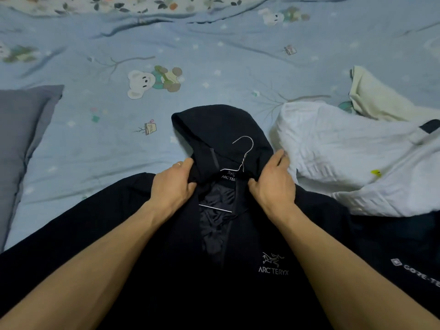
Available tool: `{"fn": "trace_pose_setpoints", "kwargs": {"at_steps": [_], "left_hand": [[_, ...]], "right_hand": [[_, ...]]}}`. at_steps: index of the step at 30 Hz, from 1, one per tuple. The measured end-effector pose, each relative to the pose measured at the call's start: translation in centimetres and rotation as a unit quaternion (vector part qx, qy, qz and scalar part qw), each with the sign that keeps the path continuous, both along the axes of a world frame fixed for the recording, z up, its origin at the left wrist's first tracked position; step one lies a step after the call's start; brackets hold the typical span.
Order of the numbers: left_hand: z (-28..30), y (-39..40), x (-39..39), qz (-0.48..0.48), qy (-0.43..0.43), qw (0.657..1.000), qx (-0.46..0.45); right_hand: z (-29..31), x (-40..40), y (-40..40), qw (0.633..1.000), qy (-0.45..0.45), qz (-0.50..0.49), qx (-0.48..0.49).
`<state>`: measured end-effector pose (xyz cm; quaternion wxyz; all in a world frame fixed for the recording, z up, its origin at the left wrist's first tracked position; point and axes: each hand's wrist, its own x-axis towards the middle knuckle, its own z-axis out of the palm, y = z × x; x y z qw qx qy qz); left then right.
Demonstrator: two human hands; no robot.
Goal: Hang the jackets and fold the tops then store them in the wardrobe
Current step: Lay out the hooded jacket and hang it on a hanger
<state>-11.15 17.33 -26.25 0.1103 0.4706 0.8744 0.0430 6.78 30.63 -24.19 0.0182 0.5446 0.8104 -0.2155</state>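
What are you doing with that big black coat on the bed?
A person is putting a dark hooded jacket onto a wire hanger. The jacket lies flat on the blue teddy-bear bedsheet, and the hanger is already inside it, with its hook poking out at the neck. The left hand and the right hand each grip the collar by the hood. A white top waits beside it.

Dark hooded jacket (238, 270) flat, front-up, on hanger (242, 151)

Both hands (172, 184) (271, 181) grip hangered black jacket's (166, 258) collar
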Motion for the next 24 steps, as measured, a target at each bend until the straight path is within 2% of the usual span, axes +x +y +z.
{"fn": "trace_pose_setpoints", "kwargs": {"at_steps": [7,12,16,22,24], "left_hand": [[9.7,-5.3,3.0,0.086,-0.070,0.993,0.044],[20.0,-10.8,5.6,0.077,-0.143,0.983,0.083],[25.2,-13.6,7.1,0.066,-0.181,0.969,0.154],[35.4,-17.6,7.5,0.026,-0.157,0.959,0.235],[37.4,-18.0,7.5,0.016,-0.179,0.950,0.255]], "right_hand": [[9.0,3.3,-5.3,0.992,0.070,0.005,-0.109],[19.2,5.6,-10.9,0.983,0.147,0.002,-0.113],[23.6,6.3,-14.5,0.971,0.205,-0.022,-0.119],[32.5,7.0,-17.6,0.945,0.316,-0.040,-0.073],[34.8,6.8,-17.6,0.939,0.337,-0.038,-0.059]]}}
